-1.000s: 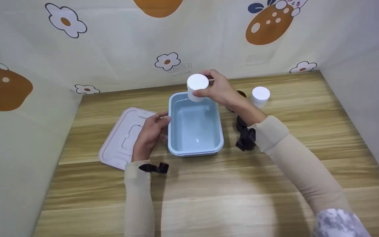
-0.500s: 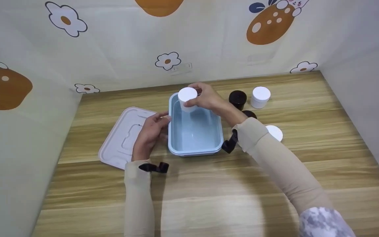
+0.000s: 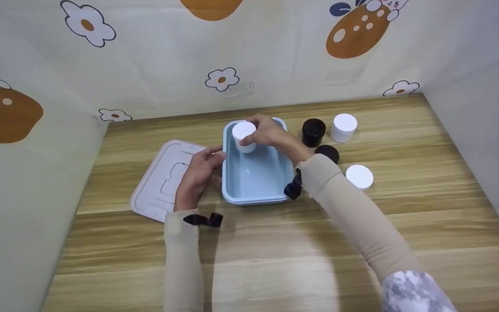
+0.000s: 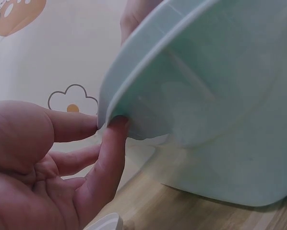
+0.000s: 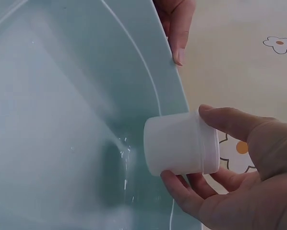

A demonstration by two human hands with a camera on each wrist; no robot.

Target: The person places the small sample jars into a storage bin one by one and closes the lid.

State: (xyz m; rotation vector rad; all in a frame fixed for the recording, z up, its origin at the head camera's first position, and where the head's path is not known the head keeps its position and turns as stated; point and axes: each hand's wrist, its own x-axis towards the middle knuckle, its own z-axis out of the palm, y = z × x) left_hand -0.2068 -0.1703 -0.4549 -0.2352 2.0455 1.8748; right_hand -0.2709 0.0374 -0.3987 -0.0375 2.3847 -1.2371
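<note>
wood table (image 3: pixel 258 260); my right hand (image 3: pixel 271 132) pinches white jar (image 3: pixel 241 134) by lid, wall: likely light, stiff; left hand (image 3: pixel 199 173) pinches tub (image 3: pixel 256 201) rim

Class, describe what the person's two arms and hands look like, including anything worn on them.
Both the left hand and the right hand are bare, with no gloves or rings visible. Plain beige sleeves cover both forearms to the wrists. A small black device sits at each wrist. Near the right elbow, a mottled grey-and-white fabric shows.
</note>
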